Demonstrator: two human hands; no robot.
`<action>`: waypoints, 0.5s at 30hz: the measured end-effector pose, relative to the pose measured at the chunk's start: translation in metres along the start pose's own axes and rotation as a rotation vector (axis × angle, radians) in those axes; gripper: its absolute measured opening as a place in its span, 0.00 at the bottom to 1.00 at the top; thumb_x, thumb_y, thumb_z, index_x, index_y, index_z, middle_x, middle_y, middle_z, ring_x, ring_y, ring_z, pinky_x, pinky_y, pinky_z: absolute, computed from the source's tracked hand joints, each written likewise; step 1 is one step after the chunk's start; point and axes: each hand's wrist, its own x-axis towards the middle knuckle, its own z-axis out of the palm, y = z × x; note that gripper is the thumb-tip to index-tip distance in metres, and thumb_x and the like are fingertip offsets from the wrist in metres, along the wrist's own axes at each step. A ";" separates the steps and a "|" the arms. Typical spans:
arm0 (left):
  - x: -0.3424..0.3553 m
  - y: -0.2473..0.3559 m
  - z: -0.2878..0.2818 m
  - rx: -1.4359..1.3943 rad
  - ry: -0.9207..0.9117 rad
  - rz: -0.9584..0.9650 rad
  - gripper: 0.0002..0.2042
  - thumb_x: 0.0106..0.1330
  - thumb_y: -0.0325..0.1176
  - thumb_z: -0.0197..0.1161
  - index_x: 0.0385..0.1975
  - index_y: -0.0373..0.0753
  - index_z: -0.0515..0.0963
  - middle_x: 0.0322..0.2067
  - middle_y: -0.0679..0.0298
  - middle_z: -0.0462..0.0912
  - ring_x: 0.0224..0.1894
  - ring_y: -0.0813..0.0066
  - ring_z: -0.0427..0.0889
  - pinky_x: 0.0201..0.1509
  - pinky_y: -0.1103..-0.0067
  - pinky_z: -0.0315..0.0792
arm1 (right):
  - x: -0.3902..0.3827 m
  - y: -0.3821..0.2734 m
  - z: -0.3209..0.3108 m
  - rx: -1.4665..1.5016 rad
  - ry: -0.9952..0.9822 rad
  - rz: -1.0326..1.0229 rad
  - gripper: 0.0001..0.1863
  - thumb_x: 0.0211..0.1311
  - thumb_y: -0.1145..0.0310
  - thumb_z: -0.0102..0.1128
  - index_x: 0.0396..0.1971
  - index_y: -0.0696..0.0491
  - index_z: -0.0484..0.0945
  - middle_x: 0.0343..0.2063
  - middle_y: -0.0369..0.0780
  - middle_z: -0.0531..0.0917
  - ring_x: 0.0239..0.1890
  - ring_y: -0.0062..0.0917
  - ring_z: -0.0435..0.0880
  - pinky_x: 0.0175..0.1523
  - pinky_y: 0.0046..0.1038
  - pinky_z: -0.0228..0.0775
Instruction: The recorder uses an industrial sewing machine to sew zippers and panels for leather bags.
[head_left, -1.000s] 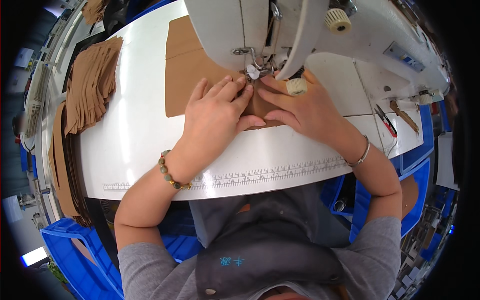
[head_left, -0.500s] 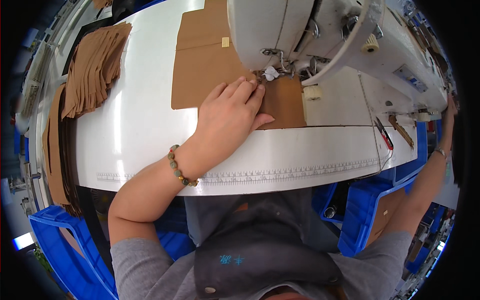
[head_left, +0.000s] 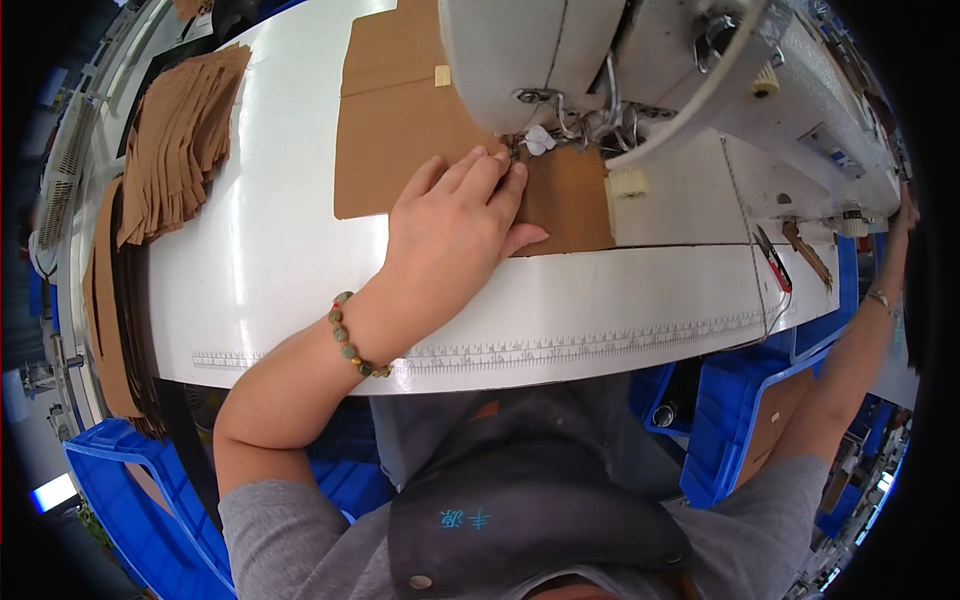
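Two hands in the head view. Left hand palm down, unclenched, fingers extended together and thumb out to the right, resting on a flat brown fabric-like panel. Panel lies on the glossy white worktable, partly under the head of a white metal sewing machine; fingertips just beside the needle area. Right hand at the far right rim, near the machine's right end; small and blurred, cannot tell whether it grasps anything. Red-and-black snips lie right of the panel; fanned brown strips sit at left.
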 end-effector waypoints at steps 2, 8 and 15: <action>0.001 0.000 0.001 -0.004 0.006 -0.002 0.26 0.62 0.51 0.71 0.53 0.38 0.85 0.51 0.62 0.85 0.61 0.63 0.81 0.64 0.64 0.74 | -0.048 0.007 0.026 0.153 0.127 0.111 0.29 0.81 0.51 0.49 0.61 0.62 0.79 0.56 0.45 0.84 0.58 0.31 0.84 0.63 0.34 0.76; 0.001 -0.002 0.002 0.000 0.016 -0.002 0.26 0.63 0.51 0.70 0.54 0.38 0.85 0.54 0.62 0.85 0.62 0.65 0.80 0.65 0.62 0.74 | -0.073 -0.003 0.031 0.426 0.256 0.270 0.31 0.79 0.47 0.52 0.60 0.63 0.79 0.53 0.46 0.86 0.55 0.31 0.86 0.59 0.30 0.79; 0.001 -0.001 0.001 0.004 -0.003 -0.014 0.26 0.62 0.51 0.70 0.54 0.38 0.85 0.54 0.63 0.84 0.62 0.66 0.80 0.65 0.61 0.73 | 0.002 -0.016 -0.001 0.099 0.030 0.274 0.30 0.78 0.50 0.57 0.57 0.65 0.81 0.53 0.46 0.85 0.53 0.27 0.85 0.57 0.29 0.76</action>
